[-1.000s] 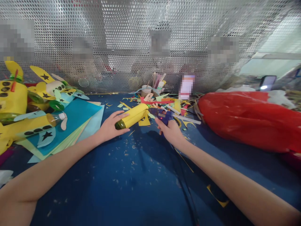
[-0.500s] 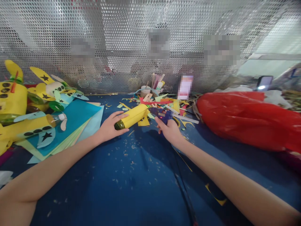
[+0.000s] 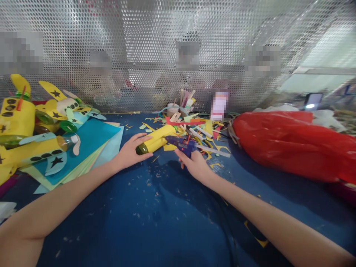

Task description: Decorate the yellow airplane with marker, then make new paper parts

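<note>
- Perforated metal screen [image 3: 150, 22]: fills the upper frame; blurred shapes of people visible through it.
- Blue table [image 3: 133, 230]: centre down to bottom edge, flecked with small bits.
- Red plastic bag [image 3: 289, 148]: bulky, right side of frame, well apart from your hands.
- Yellow bottle models [image 3: 20, 118]: bunched at left and upper left, paper wings with black stars, rows of black ovals.
- Coloured sheets [image 3: 93, 133]: loose stack, left of centre, teal on top, just beside the models.
- Yellow-wrapped bottle [image 3: 158, 137]: centre of frame, lying tilted, dark green base toward lower left, neck toward upper right.
- Your left hand [image 3: 132, 150]: mid-left, holding that bottle by its base end, fingers over the top, thumb on the near side.
- Your right hand [image 3: 196, 163]: right of centre, closed round the grip of a blue glue gun [image 3: 185, 145]. Nozzle points left at the yellow wrap; touching or just short, can't tell.
- Cup [image 3: 172, 108]: upper middle, by some upright sticks.
- White stick [image 3: 214, 150]: out the gun's back.
- Paper scraps [image 3: 209, 127]: scattered behind gun and bottle.
</note>
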`<control>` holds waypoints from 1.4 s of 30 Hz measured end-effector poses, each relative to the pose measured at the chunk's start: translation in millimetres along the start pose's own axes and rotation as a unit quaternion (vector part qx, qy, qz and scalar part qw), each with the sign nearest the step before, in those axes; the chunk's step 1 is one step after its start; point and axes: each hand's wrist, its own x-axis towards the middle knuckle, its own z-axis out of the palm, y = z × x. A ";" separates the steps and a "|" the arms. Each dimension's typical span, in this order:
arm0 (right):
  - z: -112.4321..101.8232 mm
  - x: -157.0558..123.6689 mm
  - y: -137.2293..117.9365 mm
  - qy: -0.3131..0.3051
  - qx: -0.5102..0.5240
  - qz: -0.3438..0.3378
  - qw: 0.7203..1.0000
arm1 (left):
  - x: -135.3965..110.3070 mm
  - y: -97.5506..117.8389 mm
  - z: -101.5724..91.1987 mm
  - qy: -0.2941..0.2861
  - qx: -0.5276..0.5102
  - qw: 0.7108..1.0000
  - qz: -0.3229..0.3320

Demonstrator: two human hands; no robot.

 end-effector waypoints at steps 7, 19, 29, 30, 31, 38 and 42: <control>9.1 -12.8 -8.1 -0.057 0.005 -0.022 0.998 | -0.8 -0.7 0.4 0.005 -0.007 1.000 0.009; 14.7 -17.8 -8.0 -0.111 0.046 -0.054 0.991 | -0.8 -0.7 0.9 0.001 -0.015 1.000 0.009; 15.7 -20.5 -9.2 -0.116 0.016 -0.058 0.991 | -0.8 0.7 -0.1 0.001 -0.015 1.000 0.012; 15.3 -20.0 -9.5 -0.111 0.016 -0.056 0.992 | -0.9 0.8 -0.1 0.002 -0.017 1.000 0.014; 14.7 -19.5 -9.6 -0.106 0.018 -0.054 0.993 | -1.0 0.7 -0.1 0.004 -0.016 1.000 0.015; 10.4 -15.1 -7.7 -0.082 0.018 -0.048 0.995 | 0.7 -0.7 0.8 0.004 -0.021 1.000 0.004; 7.7 -12.4 -5.9 -0.079 0.088 -0.052 0.992 | 3.5 -2.7 1.2 0.014 -0.023 1.000 -0.014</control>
